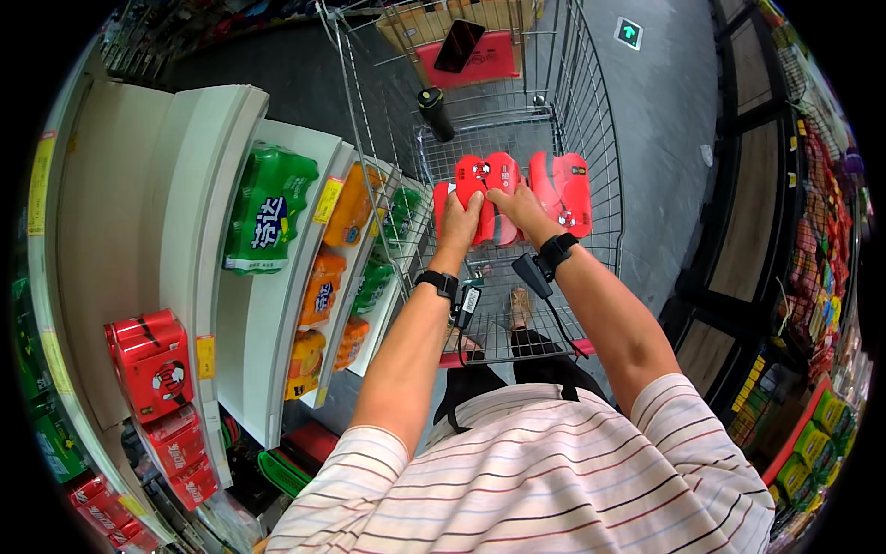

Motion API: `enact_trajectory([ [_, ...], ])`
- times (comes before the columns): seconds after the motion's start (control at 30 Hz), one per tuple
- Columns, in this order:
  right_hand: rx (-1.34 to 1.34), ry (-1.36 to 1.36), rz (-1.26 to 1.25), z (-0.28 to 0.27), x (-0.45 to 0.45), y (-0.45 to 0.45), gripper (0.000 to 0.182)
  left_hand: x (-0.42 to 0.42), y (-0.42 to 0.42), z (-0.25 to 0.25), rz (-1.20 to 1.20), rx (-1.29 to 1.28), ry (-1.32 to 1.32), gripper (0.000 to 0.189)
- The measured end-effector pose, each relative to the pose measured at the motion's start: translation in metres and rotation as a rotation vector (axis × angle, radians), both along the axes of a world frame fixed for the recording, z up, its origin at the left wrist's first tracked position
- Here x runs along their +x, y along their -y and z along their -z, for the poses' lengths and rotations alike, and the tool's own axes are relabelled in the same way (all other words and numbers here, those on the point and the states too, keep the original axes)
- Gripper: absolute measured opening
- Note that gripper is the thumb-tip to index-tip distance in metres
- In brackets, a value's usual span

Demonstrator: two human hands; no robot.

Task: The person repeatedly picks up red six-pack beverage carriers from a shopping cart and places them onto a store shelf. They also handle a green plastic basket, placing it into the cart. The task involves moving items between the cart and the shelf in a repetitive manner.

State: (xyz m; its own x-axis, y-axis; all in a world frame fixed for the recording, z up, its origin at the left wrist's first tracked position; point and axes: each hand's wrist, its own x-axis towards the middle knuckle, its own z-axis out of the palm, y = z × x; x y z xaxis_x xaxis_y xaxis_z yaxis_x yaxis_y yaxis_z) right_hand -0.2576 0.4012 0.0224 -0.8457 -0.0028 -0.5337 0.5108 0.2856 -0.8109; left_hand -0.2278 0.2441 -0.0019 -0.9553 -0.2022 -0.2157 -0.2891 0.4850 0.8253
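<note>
A red shrink-wrapped drink multipack [488,168] is between my two hands, above the basket of a wire shopping cart [609,159]. My left hand [460,220] grips its near left side, and my right hand [522,209] its near right side. Both thumbs rest on top; most of the other fingers are hidden. More red wrapping [500,230] shows beneath and nearer me, partly covered by the hands. Just right of the held pack lies another red multipack [562,190] in the cart. Farther forward, a black bottle [436,114] stands inside the basket.
A smartphone [459,46] lies on the red panel [502,66] at the cart's far end. White shelves [246,173] on the left carry green bottle packs [271,208], orange packs [322,289] and red can packs [154,363]. Dark racks [744,201] with packaged goods line the right side.
</note>
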Motion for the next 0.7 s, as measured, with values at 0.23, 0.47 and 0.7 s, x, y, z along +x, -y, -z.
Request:
enact_trajectory([
  [0.23, 0.258, 0.035, -0.123, 0.011, -0.001, 0.002, 0.082, 0.001, -0.013, 0.002, -0.013, 0.093, 0.093, 0.068],
  [0.47, 0.004, -0.152, -0.181, -0.011, 0.017, -0.022, 0.089, 0.026, 0.008, -0.050, 0.076, 0.067, -0.012, 0.071],
  [0.7, -0.261, -0.058, -0.240, -0.150, 0.079, 0.016, 0.072, 0.140, 0.135, -0.266, -0.047, -0.078, -0.347, 0.060],
])
